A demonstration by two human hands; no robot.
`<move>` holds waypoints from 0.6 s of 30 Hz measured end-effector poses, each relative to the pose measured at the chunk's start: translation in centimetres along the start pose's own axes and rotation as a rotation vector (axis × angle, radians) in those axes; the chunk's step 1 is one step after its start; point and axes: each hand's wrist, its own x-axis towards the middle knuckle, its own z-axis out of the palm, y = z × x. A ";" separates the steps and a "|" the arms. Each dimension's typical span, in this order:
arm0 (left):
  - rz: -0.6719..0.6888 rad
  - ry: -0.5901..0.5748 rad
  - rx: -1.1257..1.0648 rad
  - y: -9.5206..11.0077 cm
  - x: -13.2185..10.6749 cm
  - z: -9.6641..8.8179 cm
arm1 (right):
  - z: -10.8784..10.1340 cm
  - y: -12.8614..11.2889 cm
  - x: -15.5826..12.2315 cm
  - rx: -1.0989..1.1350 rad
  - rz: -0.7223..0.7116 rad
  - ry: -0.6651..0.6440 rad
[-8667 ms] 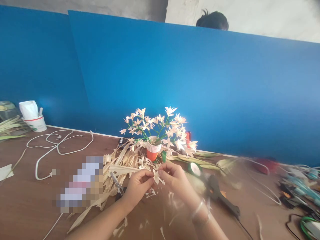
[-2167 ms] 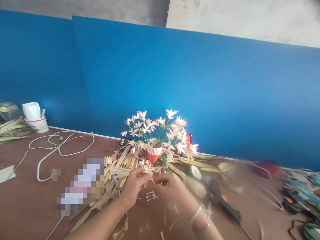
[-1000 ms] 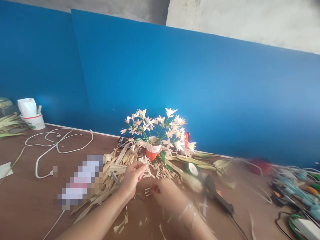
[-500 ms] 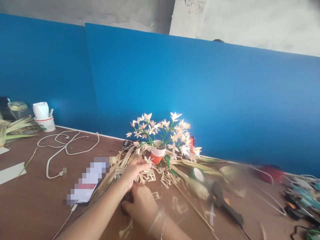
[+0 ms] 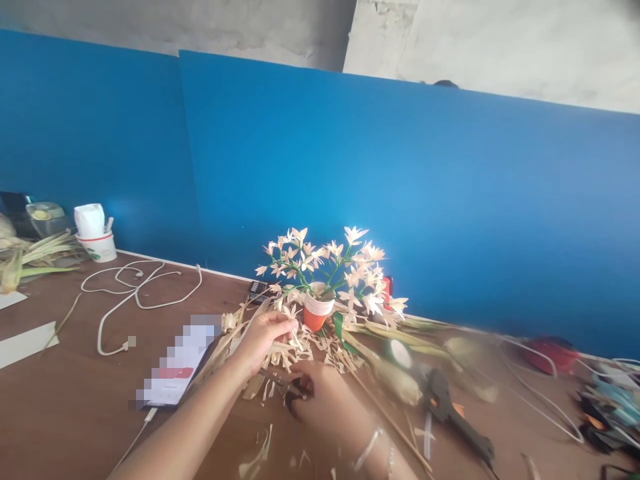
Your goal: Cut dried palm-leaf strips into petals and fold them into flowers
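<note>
Landmark: orange cup (image 5: 317, 315), upright on the table (image 5: 75, 407), close to the blue board (image 5: 425, 200). It holds a spray of pale flowers (image 5: 327, 261) on green stems.

Left hand (image 5: 261, 335): just left of the cup and a little nearer the camera. Thumb and fingertips are pinched narrow on a small straw flower (image 5: 289, 312), lifted clear of the table, its petals almost level with the cup's rim.

Right hand (image 5: 323, 399): in front of the cup, nearer the camera, low over the table. Fingers are curled in on the dark handles of the scissors (image 5: 294, 392). Blades point left toward the left wrist. Cannot tell whether the fingers pass through the loops.

Leaf strips (image 5: 300, 348): loose heap lying before and to the left of the cup, under and between both hands.

Glue gun (image 5: 456, 419): black, lying flat, right of the cup and nearer the camera, well apart from the right hand.

Tape roll (image 5: 400, 353): right of the cup, blurred.

White cable (image 5: 143, 299): looped on the table, well left of the cup.

White cup (image 5: 99, 245): far left of the orange cup, against the board.
</note>
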 end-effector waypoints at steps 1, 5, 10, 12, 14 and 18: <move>0.001 -0.001 -0.005 -0.1 0.0 0.0 | -0.7 0.6 -0.3 0.039 -0.006 -0.017; -0.023 -0.009 -0.010 -0.5 0.1 -0.1 | -4.4 2.2 -1.7 0.062 -0.101 -0.189; -0.035 -0.057 0.017 -1.3 0.5 -0.4 | -9.0 3.2 -3.2 0.273 -0.033 -0.263; -0.025 -0.078 0.041 -1.6 0.6 -0.4 | -9.5 3.6 -3.3 0.301 -0.002 -0.146; -0.015 -0.084 0.061 -1.7 0.6 -0.3 | -9.2 4.0 -3.0 0.274 0.016 -0.074; -0.006 -0.088 0.078 -1.6 0.4 0.0 | -8.1 4.7 -2.4 0.213 0.066 -0.038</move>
